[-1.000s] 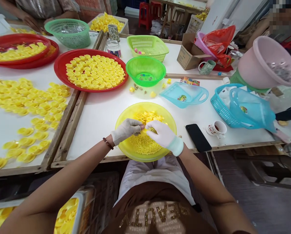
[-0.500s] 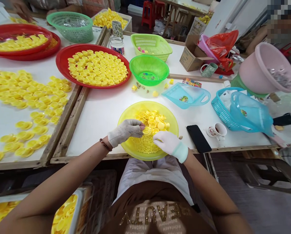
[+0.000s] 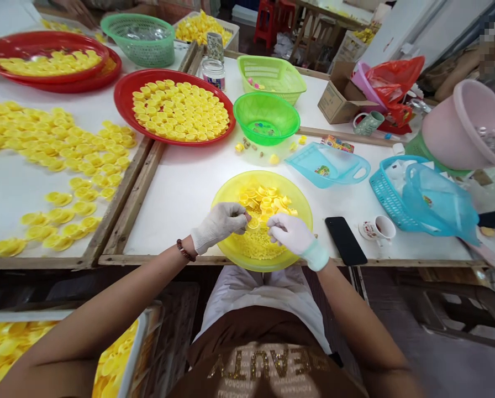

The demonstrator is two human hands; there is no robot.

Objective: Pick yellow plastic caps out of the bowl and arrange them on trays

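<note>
In front of me a translucent yellow bowl [image 3: 226, 190] sits at the table's front edge. Its far side holds a heap of round yellow plastic caps [image 3: 268, 200]; the near side is filled with small yellow pieces [image 3: 259, 247]. My left hand [image 3: 223, 225], in a white glove with bare fingertips, pinches one yellow cap [image 3: 253, 223] above the bowl. Facing it from the right, my gloved right hand [image 3: 291, 235] has its fingers curled together close to that cap. Whatever lies between the right fingertips is too small or hidden to make out.
A red tray [image 3: 123, 113] of yellow caps lies beyond on the left, with loose caps [image 3: 82, 188] spread nearby. Behind the bowl stand a green basin [image 3: 268, 119] and a blue scoop [image 3: 326, 166]. A phone [image 3: 345, 240] and a cup [image 3: 378, 229] lie to the right.
My right hand has lifted slightly from over the small pieces, its fingers now more curled and near the cap. My left hand keeps its pinch. The whole view has shifted a little.
</note>
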